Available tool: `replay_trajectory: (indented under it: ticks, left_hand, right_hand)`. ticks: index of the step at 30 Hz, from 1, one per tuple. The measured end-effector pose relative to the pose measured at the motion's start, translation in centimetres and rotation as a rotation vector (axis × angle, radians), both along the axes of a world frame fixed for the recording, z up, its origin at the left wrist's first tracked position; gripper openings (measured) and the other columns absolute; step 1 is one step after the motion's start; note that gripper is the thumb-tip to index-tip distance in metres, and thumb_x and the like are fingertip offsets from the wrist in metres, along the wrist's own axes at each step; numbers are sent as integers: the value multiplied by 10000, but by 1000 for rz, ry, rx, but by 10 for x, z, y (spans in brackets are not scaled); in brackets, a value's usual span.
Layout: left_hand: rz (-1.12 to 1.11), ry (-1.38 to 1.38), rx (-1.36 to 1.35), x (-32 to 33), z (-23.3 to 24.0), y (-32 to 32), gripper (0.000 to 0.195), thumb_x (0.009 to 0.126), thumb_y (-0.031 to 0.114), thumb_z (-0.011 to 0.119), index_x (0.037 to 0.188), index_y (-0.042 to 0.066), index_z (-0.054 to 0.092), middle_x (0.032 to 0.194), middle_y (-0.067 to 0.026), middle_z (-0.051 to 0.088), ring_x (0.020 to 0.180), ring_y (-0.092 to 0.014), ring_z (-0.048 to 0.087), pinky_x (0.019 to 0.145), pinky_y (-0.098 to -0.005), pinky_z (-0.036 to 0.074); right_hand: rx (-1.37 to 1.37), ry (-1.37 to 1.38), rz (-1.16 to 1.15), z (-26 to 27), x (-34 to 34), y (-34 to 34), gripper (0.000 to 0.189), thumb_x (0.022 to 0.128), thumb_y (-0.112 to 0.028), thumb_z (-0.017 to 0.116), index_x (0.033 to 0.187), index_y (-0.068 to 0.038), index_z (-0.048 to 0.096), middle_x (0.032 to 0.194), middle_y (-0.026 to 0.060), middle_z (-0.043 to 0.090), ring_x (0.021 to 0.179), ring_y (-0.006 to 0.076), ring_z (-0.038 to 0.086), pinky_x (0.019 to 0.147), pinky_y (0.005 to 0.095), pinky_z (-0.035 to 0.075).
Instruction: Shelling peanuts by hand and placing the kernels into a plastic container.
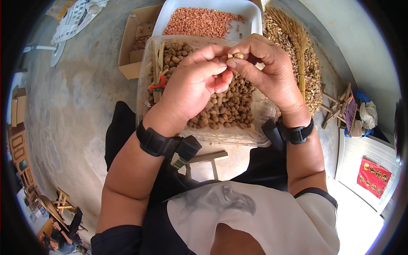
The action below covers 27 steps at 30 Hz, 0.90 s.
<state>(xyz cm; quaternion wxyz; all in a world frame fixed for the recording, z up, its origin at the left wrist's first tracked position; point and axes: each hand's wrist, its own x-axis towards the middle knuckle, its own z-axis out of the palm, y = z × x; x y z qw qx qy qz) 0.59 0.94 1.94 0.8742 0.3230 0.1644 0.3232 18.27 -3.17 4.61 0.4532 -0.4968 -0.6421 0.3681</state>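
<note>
A peanut in its shell [237,55] is pinched between the thumb and fingers of my right hand [264,60]. My left hand [197,76] meets it at the fingertips, its fingers curled; whether it holds a shell piece or a kernel cannot be told. Both hands are over a clear plastic tub [204,138] of unshelled peanuts [223,108]. Bamboo or wooden strips [158,63] with a red and green tie lie at the tub's left side. Beyond the tub, a white plastic basin [255,19] holds shelled reddish peanut kernels [197,22].
An open cardboard box [130,65] stands left of the basin. At the right, a straw broom [299,57] lies on a heap of peanut shells [314,83], near a folding stool [342,106]. A wooden stool [208,156] stands between my legs. Another person [60,236] is far off at lower left.
</note>
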Motion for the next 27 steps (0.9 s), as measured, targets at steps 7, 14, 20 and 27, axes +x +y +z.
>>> replay_trajectory:
  ticks: [7,14,20,27]
  left_hand:
    - [70,28,-85,0,-4,3,266,888,153,505,1043,-48,586,862,-82,620,693,-119,531,617,-233,415]
    - [248,166,-84,-13,-8,21,267,891,219,543,960,-23,631,845,-77,616,767,-148,553,685,-257,438]
    - [313,219,-84,-18,-5,27,289,908,203,516,1021,-48,604,883,-82,608,811,-151,547,706,-246,434]
    - [245,205,-34,-23,-9,29,262,911,184,525,1019,-39,609,880,-72,604,802,-149,546,727,-250,436]
  right_hand:
    - [-78,185,-27,6,7,3,81,855,-89,662,899,-21,666,766,-2,621,670,39,550,587,180,440]
    - [-29,1039,-91,-2,64,20,205,947,-165,525,1019,-6,634,713,6,581,594,64,483,580,215,442]
    - [-153,-508,28,-15,18,7,261,932,-243,510,947,-17,639,817,162,646,768,286,628,675,364,480]
    - [-178,-734,91,-40,27,9,219,901,-208,508,967,-10,574,897,215,621,899,408,573,776,460,447]
